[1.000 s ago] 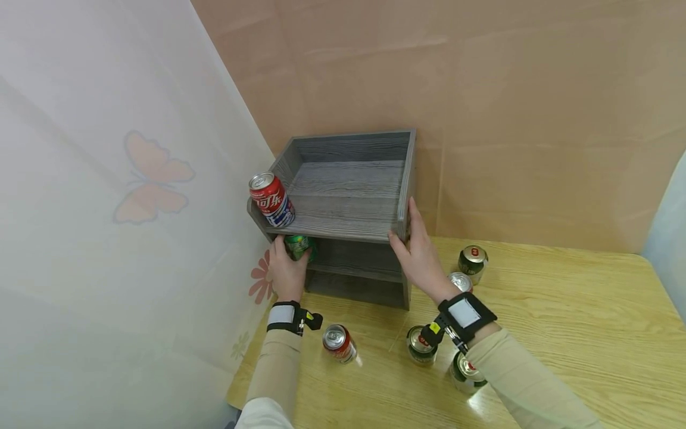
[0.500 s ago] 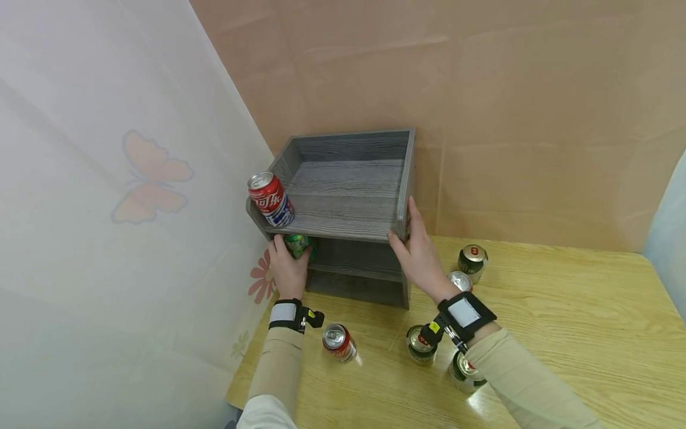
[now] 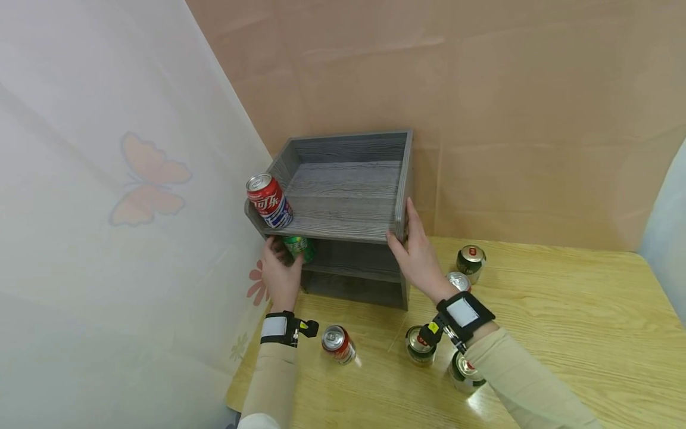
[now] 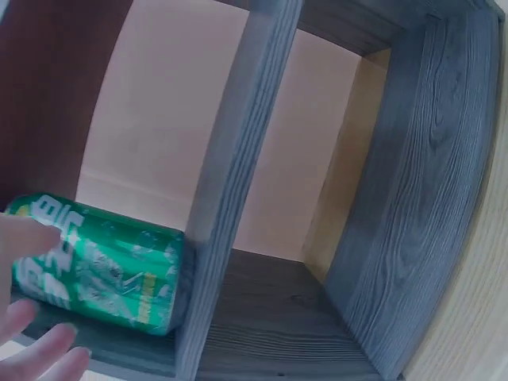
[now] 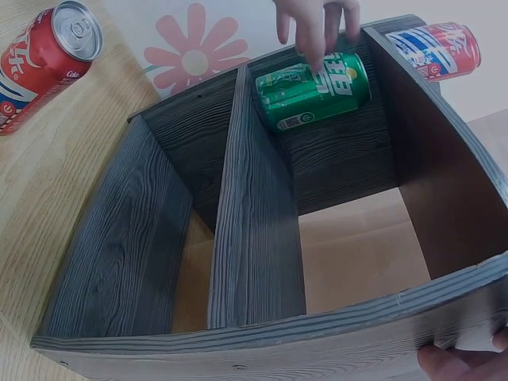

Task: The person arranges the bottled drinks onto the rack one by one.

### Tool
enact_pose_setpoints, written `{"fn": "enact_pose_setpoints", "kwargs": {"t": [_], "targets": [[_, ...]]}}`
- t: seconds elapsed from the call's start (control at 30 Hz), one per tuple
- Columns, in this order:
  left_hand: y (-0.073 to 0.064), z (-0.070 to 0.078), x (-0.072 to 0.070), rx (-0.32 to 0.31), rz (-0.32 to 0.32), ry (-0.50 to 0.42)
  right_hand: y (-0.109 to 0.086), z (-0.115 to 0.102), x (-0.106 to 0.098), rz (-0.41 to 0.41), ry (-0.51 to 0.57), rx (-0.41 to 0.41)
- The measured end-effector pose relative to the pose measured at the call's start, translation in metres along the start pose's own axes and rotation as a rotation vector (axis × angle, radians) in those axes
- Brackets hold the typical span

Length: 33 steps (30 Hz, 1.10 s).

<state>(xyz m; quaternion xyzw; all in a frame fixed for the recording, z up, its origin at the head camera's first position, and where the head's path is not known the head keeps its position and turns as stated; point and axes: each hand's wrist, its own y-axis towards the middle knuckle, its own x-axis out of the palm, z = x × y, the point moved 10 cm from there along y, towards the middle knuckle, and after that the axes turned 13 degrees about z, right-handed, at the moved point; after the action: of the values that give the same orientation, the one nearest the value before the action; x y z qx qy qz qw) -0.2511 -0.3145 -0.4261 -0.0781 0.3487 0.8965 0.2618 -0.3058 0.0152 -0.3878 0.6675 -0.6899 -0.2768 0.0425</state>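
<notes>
A green soda can (image 3: 300, 247) stands at the left end of the middle compartment of a grey wooden shelf (image 3: 343, 205). My left hand (image 3: 281, 277) is beside it with fingers loosely spread, not wrapped round the can. In the right wrist view, these fingers (image 5: 313, 32) hang in front of the can (image 5: 313, 91). My right hand (image 3: 420, 259) holds the shelf's right side at the upper front corner, thumb at the front edge and fingers along the outer face. A red cola can (image 3: 270, 201) stands on the top board's left front corner.
Another red can (image 3: 339, 344) stands on the wooden table (image 3: 563, 322) before the shelf. Dark green and gold cans (image 3: 471, 262) (image 3: 420, 345) (image 3: 466, 372) and a silver-topped can (image 3: 459, 281) stand to the right. A white wall (image 3: 64, 268) runs close along the left.
My left hand has let go of the green can and drawn back slightly to the left, its fingers spreading. The green can stays in the compartment. My right hand keeps its place on the shelf.
</notes>
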Motion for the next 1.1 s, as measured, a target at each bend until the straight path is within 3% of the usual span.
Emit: {"fn": "enact_pose_setpoints", "kwargs": {"t": [0.2, 0.33, 0.5, 0.67, 0.8, 1.1], "targets": [[-0.007, 0.002, -0.009, -0.04, -0.093, -0.078, 0.001, -0.001, 0.001, 0.002, 0.004, -0.002], [-0.016, 0.007, -0.009, 0.032, -0.228, -0.027, 0.001, -0.001, 0.001, 0.004, -0.002, 0.001], [-0.039, 0.015, 0.001, 0.134, -0.482, 0.037, 0.002, -0.001, 0.002, -0.001, -0.006, 0.002], [-0.075, 0.012, 0.013, 0.108, -0.799, 0.097, 0.002, -0.001, 0.003, 0.004, -0.012, -0.001], [-0.102, 0.006, 0.016, 0.081, -0.978, 0.143, 0.001, -0.002, 0.003, 0.006, -0.015, -0.002], [-0.14, -0.006, 0.021, 0.111, -1.148, 0.217, 0.001, 0.001, 0.005, 0.001, 0.006, 0.011]]}}
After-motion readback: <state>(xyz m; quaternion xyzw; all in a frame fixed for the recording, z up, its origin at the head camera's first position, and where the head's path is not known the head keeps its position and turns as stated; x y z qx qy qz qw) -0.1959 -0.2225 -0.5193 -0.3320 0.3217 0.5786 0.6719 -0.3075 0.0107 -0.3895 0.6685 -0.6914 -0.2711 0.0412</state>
